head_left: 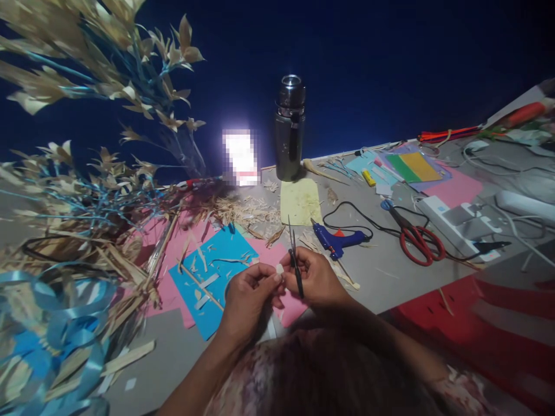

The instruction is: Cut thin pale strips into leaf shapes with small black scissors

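Between the fingertips of my left hand [255, 292] is a small pale piece [280, 269], perhaps a scrap of husk or paper. My right hand [318, 277] meets it there and holds a pair of small black scissors [298, 271], blades pointing away from me. Its fingers are closed around the handles, and its fingertips come close to the pale piece. Below and to the left lies a blue sheet [234, 251] strewn with offcuts and a thin stick. Just beyond my right hand rests a blue glue gun [340, 240], its nozzle near a yellow sheet [299, 193].
Dried flower stems [169, 115] and blue ribbon [82, 358] crowd the left. A steel flask [289, 133] stands at the back beside a bright blurred screen [241, 156]. Red-handled scissors [418, 242], a power strip [451, 222] and cables lie right, above a red chair [489, 312].
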Available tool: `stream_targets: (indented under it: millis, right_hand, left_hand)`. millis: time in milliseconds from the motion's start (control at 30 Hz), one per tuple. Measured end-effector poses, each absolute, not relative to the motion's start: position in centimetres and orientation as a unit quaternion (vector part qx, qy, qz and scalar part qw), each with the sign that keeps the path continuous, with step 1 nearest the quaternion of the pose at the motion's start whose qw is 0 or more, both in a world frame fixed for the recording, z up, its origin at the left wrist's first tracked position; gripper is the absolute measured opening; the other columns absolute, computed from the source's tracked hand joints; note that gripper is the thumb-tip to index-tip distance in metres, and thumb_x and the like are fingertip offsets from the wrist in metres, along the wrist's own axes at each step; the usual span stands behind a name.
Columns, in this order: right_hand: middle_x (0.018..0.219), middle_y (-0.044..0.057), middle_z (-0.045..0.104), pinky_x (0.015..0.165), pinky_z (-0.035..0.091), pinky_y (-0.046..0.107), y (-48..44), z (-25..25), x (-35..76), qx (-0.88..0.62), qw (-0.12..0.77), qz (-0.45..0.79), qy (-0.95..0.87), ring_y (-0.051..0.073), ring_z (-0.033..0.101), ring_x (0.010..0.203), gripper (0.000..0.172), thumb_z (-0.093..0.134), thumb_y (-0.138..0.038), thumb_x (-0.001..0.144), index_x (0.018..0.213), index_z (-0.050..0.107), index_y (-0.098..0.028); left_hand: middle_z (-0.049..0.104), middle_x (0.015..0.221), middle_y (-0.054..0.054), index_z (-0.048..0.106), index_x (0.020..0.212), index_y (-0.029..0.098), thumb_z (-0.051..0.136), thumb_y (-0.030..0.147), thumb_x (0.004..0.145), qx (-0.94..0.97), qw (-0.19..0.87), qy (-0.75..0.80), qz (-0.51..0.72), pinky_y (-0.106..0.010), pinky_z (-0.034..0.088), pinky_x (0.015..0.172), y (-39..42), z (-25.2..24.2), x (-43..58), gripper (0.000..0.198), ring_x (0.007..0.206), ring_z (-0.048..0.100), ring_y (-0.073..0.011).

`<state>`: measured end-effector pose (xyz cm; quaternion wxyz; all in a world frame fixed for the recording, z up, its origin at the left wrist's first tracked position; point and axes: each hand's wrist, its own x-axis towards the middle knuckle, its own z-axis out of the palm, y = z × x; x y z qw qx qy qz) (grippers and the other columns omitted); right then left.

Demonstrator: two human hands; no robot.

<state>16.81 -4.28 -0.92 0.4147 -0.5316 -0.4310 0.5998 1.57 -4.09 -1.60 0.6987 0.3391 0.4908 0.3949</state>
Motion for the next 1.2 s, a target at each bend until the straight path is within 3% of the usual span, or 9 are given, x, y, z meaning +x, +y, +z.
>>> stream_targets:
  millis: [133, 233, 367, 500, 567, 733, 867, 1033, 1200]
  right_hand:
    - [0.064, -0.002, 0.059, 0.054, 0.034, 0.026, -3.9, -1.4, 16.9, -0.629, 0.359, 0.390, -0.569, 0.015, 0.053, 0.058, 0.015, 0.064, -0.020, 0.070, 0.084, 0.061, -0.020]
    - [0.067, 0.001, 0.061, 0.057, 0.031, 0.027, -3.2, -1.6, 18.0, -0.689, 0.320, 0.272, -0.590, 0.016, 0.053, 0.061, 0.006, 0.061, -0.017, 0.073, 0.078, 0.059, -0.020]
    - [0.061, -0.003, 0.055, 0.051, 0.032, 0.024, -2.6, -1.8, 20.0, -0.645, 0.349, 0.380, -0.564, 0.013, 0.049, 0.053, 0.003, 0.061, -0.023, 0.076, 0.077, 0.059, -0.020]
    - [0.056, -0.004, 0.051, 0.052, 0.032, 0.024, -3.0, -1.5, 20.7, -0.667, 0.340, 0.308, -0.587, 0.013, 0.047, 0.054, 0.005, 0.061, -0.015, 0.072, 0.072, 0.060, -0.020]
    - [0.062, -0.003, 0.057, 0.053, 0.035, 0.023, -3.4, -1.0, 20.3, -0.667, 0.373, 0.320, -0.560, 0.013, 0.049, 0.056, 0.009, 0.062, -0.014, 0.072, 0.079, 0.064, -0.019]
    - [0.078, 0.000, 0.067, 0.054, 0.045, 0.021, -4.3, -0.1, 18.4, -0.533, 0.446, 0.559, -0.452, 0.012, 0.058, 0.060, 0.024, 0.074, -0.023, 0.068, 0.090, 0.065, -0.017]
    - [0.066, -0.004, 0.060, 0.050, 0.041, 0.020, -4.5, -0.3, 17.5, -0.522, 0.472, 0.589, -0.397, 0.009, 0.054, 0.054, 0.024, 0.074, -0.021, 0.064, 0.084, 0.062, -0.017]
    - [0.064, -0.004, 0.061, 0.048, 0.038, 0.019, -4.3, 0.2, 18.1, -0.476, 0.422, 0.682, -0.362, 0.009, 0.052, 0.051, 0.029, 0.080, -0.019, 0.060, 0.081, 0.061, -0.017]
    - [0.064, -0.005, 0.055, 0.047, 0.032, 0.019, -3.9, 0.0, 18.8, -0.470, 0.458, 0.676, -0.336, 0.007, 0.044, 0.052, 0.031, 0.084, -0.029, 0.063, 0.080, 0.063, -0.015]
  left_hand:
    - [0.065, 0.066, 0.000, 0.068, 0.075, 0.015, 0.086, 0.032, 0.072, 0.354, 0.686, 0.480, 0.417, -0.022, 0.046, 0.056, -4.4, -0.8, 1.6, 0.026, 0.058, 0.058, -0.0109]
    - [0.060, 0.064, 0.001, 0.066, 0.074, 0.015, 0.085, 0.034, 0.074, 0.322, 0.752, 0.410, 0.404, -0.020, 0.042, 0.055, -4.3, 0.7, 1.3, 0.027, 0.057, 0.052, -0.0091]
    - [0.057, 0.066, 0.000, 0.063, 0.076, 0.015, 0.084, 0.028, 0.076, 0.199, 0.818, 0.367, 0.395, -0.022, 0.041, 0.055, -3.6, 1.2, 1.0, 0.025, 0.061, 0.051, -0.0106]
    - [0.055, 0.068, 0.000, 0.060, 0.077, 0.016, 0.079, 0.021, 0.081, 0.153, 0.836, 0.359, 0.386, -0.022, 0.040, 0.055, -3.5, 0.0, 1.2, 0.019, 0.060, 0.049, -0.0101]
    - [0.056, 0.070, 0.000, 0.060, 0.079, 0.015, 0.077, 0.018, 0.082, 0.149, 0.837, 0.361, 0.384, -0.022, 0.041, 0.055, -3.5, -0.4, 1.5, 0.018, 0.061, 0.050, -0.0103]
    - [0.057, 0.072, 0.000, 0.062, 0.082, 0.015, 0.079, 0.014, 0.079, 0.144, 0.830, 0.368, 0.394, -0.020, 0.042, 0.055, -3.7, -0.2, 2.1, 0.018, 0.063, 0.052, -0.0092]
    - [0.062, 0.073, -0.002, 0.065, 0.081, 0.013, 0.081, 0.019, 0.077, 0.173, 0.828, 0.379, 0.376, -0.022, 0.045, 0.057, -3.8, 0.0, 2.2, 0.018, 0.063, 0.055, -0.0102]
    - [0.061, 0.059, -0.001, 0.063, 0.071, 0.013, 0.080, 0.026, 0.078, 0.242, 0.819, 0.382, 0.354, -0.021, 0.040, 0.052, -3.8, -0.1, 1.7, 0.023, 0.051, 0.051, -0.0089]
    - [0.060, 0.055, -0.001, 0.063, 0.070, 0.014, 0.080, 0.027, 0.079, 0.272, 0.821, 0.372, 0.337, -0.021, 0.038, 0.051, -3.9, -0.1, 1.7, 0.023, 0.049, 0.050, -0.0095]
